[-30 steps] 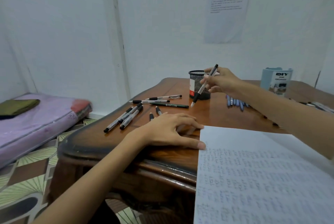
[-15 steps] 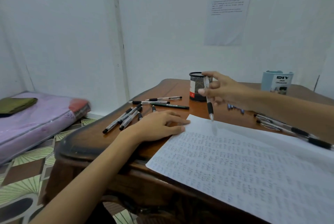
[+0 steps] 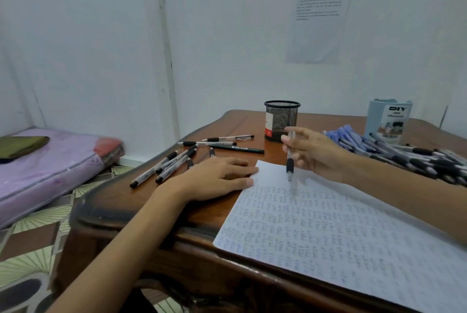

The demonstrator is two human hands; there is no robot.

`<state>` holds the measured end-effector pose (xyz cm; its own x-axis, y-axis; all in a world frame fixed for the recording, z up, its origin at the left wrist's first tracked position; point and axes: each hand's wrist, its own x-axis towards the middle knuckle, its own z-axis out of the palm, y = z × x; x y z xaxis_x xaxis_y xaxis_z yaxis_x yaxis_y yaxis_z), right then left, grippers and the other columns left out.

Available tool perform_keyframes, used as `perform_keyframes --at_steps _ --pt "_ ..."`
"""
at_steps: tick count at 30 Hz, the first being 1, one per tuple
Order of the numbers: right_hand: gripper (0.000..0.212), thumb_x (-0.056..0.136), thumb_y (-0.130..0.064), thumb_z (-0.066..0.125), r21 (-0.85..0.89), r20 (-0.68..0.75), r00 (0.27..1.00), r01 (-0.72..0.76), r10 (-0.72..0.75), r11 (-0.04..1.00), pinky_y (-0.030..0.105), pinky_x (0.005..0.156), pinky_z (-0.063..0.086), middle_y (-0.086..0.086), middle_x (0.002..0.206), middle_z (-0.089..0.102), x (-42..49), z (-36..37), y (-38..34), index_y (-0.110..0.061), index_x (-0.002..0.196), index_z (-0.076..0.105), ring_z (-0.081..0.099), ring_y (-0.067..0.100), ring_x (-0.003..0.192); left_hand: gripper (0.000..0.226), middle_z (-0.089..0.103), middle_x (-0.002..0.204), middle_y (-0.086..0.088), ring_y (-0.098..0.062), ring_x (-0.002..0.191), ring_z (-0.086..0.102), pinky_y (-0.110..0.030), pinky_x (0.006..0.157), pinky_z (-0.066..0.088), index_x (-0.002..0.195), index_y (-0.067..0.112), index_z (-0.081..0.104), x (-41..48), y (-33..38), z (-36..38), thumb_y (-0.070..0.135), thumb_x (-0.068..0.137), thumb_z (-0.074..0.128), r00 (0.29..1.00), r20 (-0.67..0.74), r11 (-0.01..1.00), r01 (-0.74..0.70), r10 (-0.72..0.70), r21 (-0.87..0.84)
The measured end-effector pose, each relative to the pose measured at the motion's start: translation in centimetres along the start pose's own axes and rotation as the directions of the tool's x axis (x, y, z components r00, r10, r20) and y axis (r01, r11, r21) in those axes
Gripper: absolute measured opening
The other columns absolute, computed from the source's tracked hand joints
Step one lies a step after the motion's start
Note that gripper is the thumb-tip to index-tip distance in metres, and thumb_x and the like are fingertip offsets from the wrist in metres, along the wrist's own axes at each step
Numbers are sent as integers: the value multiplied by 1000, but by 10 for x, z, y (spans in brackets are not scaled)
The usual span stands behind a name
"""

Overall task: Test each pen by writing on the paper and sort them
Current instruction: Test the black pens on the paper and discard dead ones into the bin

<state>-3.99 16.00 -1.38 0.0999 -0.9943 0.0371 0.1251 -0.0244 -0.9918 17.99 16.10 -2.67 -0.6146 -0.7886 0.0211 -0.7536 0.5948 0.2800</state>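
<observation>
Pinching a pen (image 3: 290,161) upright, our right hand (image 3: 316,152) holds its tip at the far left corner of the paper (image 3: 341,231); our left hand (image 3: 214,178) lies flat, fingers (image 3: 241,169) on that corner, near the left edge of the table (image 3: 141,201).

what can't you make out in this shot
All in the head view:
- Black mesh pen cup: its inside is hidden by its own wall.
- Handwriting on the white lined paper: too small and blurred to read.
- Clear pen with a black grip held by the right hand: blur hides whether its tip touches the paper.
- Two pens beside the left hand: partly covered by it.
- Pile of blue and black pens: cut off by the right edge.
</observation>
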Motion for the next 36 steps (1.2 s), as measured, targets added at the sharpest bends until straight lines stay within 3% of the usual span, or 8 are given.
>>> perform_keyframes --at_steps 6,9,11,14,17,21,26,36 --pt "31 82 11 59 213 -179 984 44 -5 976 10 37 44 8 75 57 -5 0 0 -8 106 53 56 6 46 53 20 154 13 -10 141 18 -37 114 16 145 37 25 -1 4 -1 50 95 34 999 8 998 37 -37 57" --pt "13 88 9 51 337 -300 953 73 34 939 14 39 47 7 64 47 0 -1 9 -3 81 51 45 3 39 54 16 155 14 -10 142 14 -37 115 12 146 36 22 -2 5 0 52 95 32 998 14 995 61 -62 80" --pt "12 93 -2 45 343 -291 956 73 32 937 21 43 53 6 51 45 0 0 11 0 86 55 49 6 35 54 15 155 14 -10 143 12 -38 115 10 146 36 22 -2 6 0 53 95 30 997 21 994 69 -72 90" --pt "29 99 -21 40 230 -150 988 15 21 973 25 47 56 10 60 67 -2 10 7 -1 99 62 68 19 53 54 15 155 14 -10 143 11 -38 115 9 146 36 22 -2 6 -1 53 95 30 997 24 993 72 -74 94" --pt "29 97 -26 48 97 -114 993 -12 23 995 22 47 55 13 80 72 -1 25 12 -3 95 65 70 18 60 53 14 155 14 -10 143 10 -37 116 6 147 35 21 -2 6 -1 50 97 29 997 27 993 62 -65 98" --pt "21 83 -22 69 -123 -182 978 76 -97 990 17 38 45 6 60 61 -1 39 21 -7 71 60 54 6 40 51 12 156 14 -10 143 10 -38 116 6 147 35 20 -3 8 -1 47 98 28 996 37 992 71 -75 103" --pt "39 88 -11 62 -411 -61 983 131 -170 902 17 34 35 -2 37 48 -4 37 23 -11 54 43 40 8 33 50 14 156 13 -9 143 9 -39 116 4 146 34 21 -1 8 -1 46 98 28 996 29 992 83 -86 93" --pt "37 89 -7 59 -461 14 979 185 -201 868 16 38 36 -2 40 49 -1 35 26 -11 56 42 42 7 35 50 13 156 12 -9 143 10 -37 116 2 147 34 20 -3 10 -1 45 99 27 996 32 990 81 -85 112"
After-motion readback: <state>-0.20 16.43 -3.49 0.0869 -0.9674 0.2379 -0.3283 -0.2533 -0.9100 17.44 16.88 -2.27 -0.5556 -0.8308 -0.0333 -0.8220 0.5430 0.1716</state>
